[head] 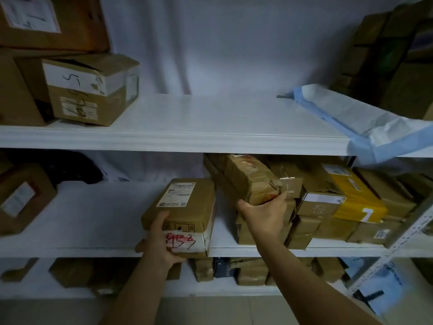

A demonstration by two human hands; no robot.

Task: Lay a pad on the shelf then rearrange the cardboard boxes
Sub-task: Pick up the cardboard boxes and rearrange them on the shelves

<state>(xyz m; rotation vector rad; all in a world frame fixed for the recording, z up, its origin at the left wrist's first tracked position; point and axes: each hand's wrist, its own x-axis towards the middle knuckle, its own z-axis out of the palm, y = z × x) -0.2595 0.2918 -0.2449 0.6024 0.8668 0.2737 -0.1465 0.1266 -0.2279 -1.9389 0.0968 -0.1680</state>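
White shelf (187,139), blue-edged white pad (365,120) lying rumpled upper right. Mid-frame, left hand (161,245) grips a labelled cardboard box (185,205) with red scrawl; right hand (264,214) clutches a taped, tilted box (250,179).

A labelled cardboard box (185,202) stacked on a red-marked box (187,242) is gripped by the left hand (161,245) at the middle shelf (93,252). A tilted, taped parcel (248,179) is held by the right hand (264,214) beside stacked boxes. A blue-edged pad (365,123) is draped on the upper shelf (187,139).
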